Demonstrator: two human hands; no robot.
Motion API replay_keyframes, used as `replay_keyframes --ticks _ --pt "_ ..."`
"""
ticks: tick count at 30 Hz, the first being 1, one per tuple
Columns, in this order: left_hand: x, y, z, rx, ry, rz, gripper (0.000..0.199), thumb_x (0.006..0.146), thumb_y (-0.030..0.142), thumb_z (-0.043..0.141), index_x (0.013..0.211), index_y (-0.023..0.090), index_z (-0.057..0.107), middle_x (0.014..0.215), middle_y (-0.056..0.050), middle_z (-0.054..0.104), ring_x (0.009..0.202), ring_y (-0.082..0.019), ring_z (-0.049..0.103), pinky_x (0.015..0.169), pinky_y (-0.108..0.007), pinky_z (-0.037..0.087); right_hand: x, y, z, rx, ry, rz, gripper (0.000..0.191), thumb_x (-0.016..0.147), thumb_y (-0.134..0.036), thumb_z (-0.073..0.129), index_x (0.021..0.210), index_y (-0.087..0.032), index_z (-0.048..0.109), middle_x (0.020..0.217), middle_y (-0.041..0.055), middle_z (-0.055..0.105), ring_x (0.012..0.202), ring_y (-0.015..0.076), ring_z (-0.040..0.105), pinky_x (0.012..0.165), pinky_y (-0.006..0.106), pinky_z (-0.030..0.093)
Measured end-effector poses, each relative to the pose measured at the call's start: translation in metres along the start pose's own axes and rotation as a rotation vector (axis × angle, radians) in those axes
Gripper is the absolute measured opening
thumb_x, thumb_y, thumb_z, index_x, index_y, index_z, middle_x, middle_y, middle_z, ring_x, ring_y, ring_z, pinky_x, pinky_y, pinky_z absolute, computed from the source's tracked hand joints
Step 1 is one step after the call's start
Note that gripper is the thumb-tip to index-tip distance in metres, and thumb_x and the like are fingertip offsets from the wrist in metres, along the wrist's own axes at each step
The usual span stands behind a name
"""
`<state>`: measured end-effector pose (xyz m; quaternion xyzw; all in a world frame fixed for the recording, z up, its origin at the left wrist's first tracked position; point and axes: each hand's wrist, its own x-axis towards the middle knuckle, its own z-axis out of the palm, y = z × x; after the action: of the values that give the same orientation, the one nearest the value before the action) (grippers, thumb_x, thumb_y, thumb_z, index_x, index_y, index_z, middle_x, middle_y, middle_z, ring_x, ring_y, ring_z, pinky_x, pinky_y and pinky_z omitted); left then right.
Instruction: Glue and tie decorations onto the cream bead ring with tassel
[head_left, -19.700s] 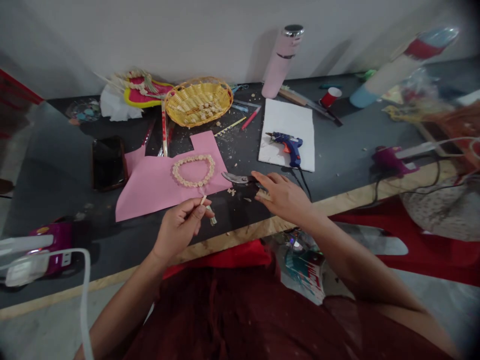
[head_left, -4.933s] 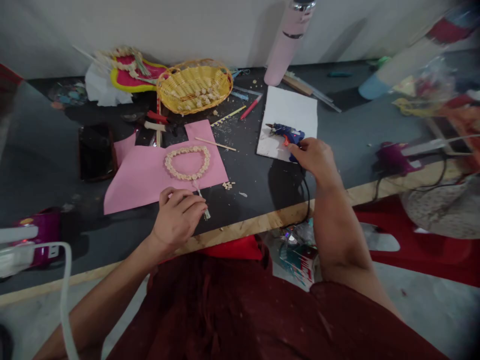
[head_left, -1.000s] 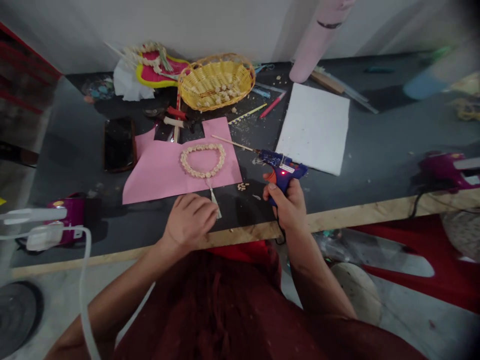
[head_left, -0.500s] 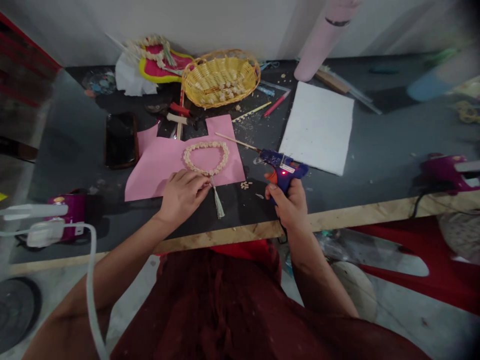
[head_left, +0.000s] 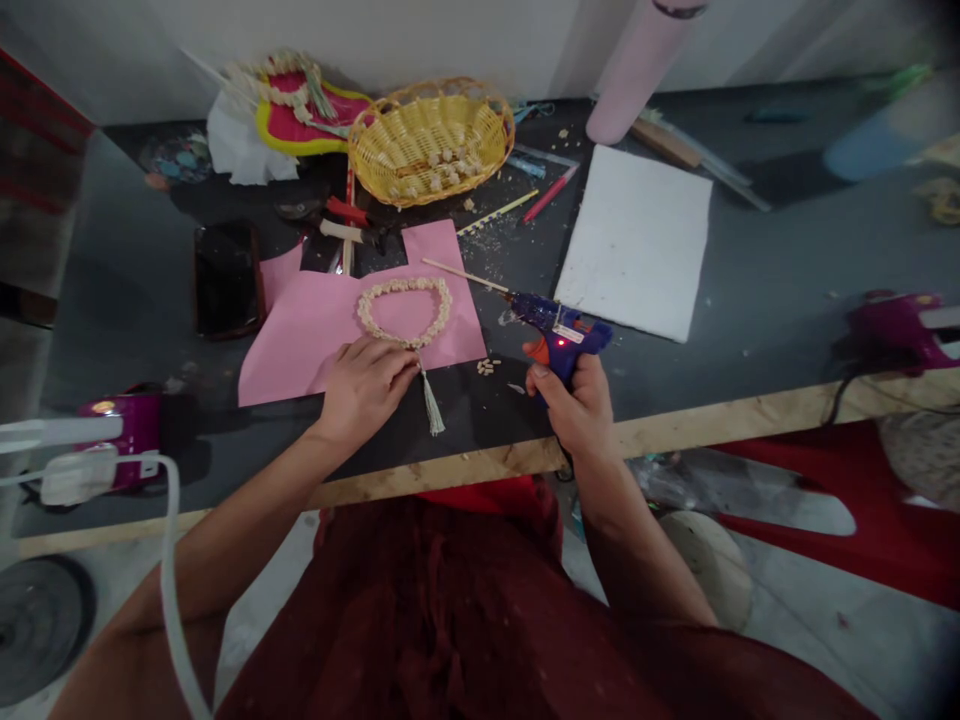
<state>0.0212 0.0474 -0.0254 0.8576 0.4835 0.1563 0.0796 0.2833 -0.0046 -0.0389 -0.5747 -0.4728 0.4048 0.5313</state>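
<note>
Nozzle: the light (head_left: 561, 343) on the gun (head_left: 568, 352) glows red, so the nozzle (head_left: 511, 297) is probably hot; swung across by the right hand (head_left: 581, 405), it could burn the left hand (head_left: 362, 387).
Stick: the stick (head_left: 466, 275) ends right at the nozzle, touching or not I cannot tell; stray glue could bind the two, and lifting the gun would then drag the stick along.
Glue: a squeeze on the trigger (head_left: 537, 351) too soon could drip onto the sheet (head_left: 307, 335) and fix the loop (head_left: 405, 286) to it.
Cord: it hangs by the table's edge (head_left: 495, 463); a snag there could jerk the aim.
Chips: the chips (head_left: 487, 367) lie loose between the hands; a passing wrist could scatter them.
Loop: it lies on the sheet, just beyond the left fingertips, its near end right beside them; the gun is apart from it, to the right.
Tassel: the tassel (head_left: 433, 405) runs from that near end, past the fingertips on their right, its tail over the dark table.
Left fingers: narrow, bunched at the tassel's top; whether they pinch it, I cannot tell.
Right fingers: wrapped round the gun's grip, near the trigger; whether it is pressed, I cannot tell.
</note>
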Motion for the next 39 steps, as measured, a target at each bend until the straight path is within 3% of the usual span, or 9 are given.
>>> replay_keyframes --ticks 9,15,18,24,31,39 --pt "0.001 0.0 0.002 -0.095 0.064 -0.01 0.02 0.096 0.031 0.054 0.094 0.02 0.072 0.098 -0.006 0.073 0.095 -0.023 0.065 0.083 -0.039 0.051 0.0 -0.004 -0.001 0.096 -0.065 0.014 0.017 0.089 -0.031 0.063 0.103 -0.025 0.056 0.109 0.0033 0.067 0.066 0.0108 0.056 0.061 0.03 0.049" --pt "0.0 -0.001 0.003 -0.074 0.053 0.006 0.02 0.096 0.031 0.054 0.096 0.02 0.071 0.097 -0.006 0.072 0.094 -0.023 0.063 0.085 -0.039 0.051 -0.009 -0.024 0.003 0.05 -0.235 0.104 0.021 0.092 -0.039 0.059 0.106 -0.023 0.058 0.083 0.0009 0.063 0.062 0.012 0.055 0.058 0.029 0.05" --pt "-0.001 -0.002 0.003 -0.066 0.045 0.0 0.02 0.095 0.03 0.054 0.096 0.021 0.071 0.097 -0.006 0.072 0.095 -0.023 0.063 0.084 -0.039 0.051 -0.012 -0.03 0.007 0.049 -0.293 0.123 0.025 0.091 -0.044 0.059 0.105 -0.022 0.058 0.08 0.0003 0.061 0.062 0.0114 0.054 0.056 0.027 0.051" --pt "-0.001 -0.004 0.005 -0.068 0.043 0.019 0.018 0.095 0.031 0.055 0.095 0.021 0.07 0.096 -0.006 0.071 0.093 -0.022 0.062 0.084 -0.039 0.05 -0.014 -0.031 0.014 0.042 -0.292 0.142 0.027 0.091 -0.045 0.061 0.105 -0.023 0.057 0.077 -0.0004 0.059 0.061 0.0115 0.054 0.056 0.027 0.052" --pt "-0.002 -0.006 0.006 -0.088 0.069 0.046 0.019 0.096 0.03 0.054 0.097 0.019 0.07 0.096 -0.007 0.072 0.091 -0.022 0.063 0.081 -0.037 0.051 -0.019 -0.024 0.018 0.08 -0.257 0.143 0.026 0.091 -0.04 0.062 0.11 -0.023 0.055 0.095 0.0026 0.063 0.064 0.0098 0.055 0.056 0.027 0.052" --pt "-0.016 -0.001 0.001 -0.024 0.093 0.113 0.022 0.095 0.016 0.05 0.103 0.015 0.07 0.097 -0.008 0.073 0.089 -0.024 0.063 0.08 -0.037 0.052 -0.018 -0.015 0.018 0.097 -0.246 0.127 0.024 0.091 -0.039 0.061 0.108 -0.022 0.056 0.09 0.0011 0.062 0.061 0.0085 0.054 0.055 0.026 0.051"
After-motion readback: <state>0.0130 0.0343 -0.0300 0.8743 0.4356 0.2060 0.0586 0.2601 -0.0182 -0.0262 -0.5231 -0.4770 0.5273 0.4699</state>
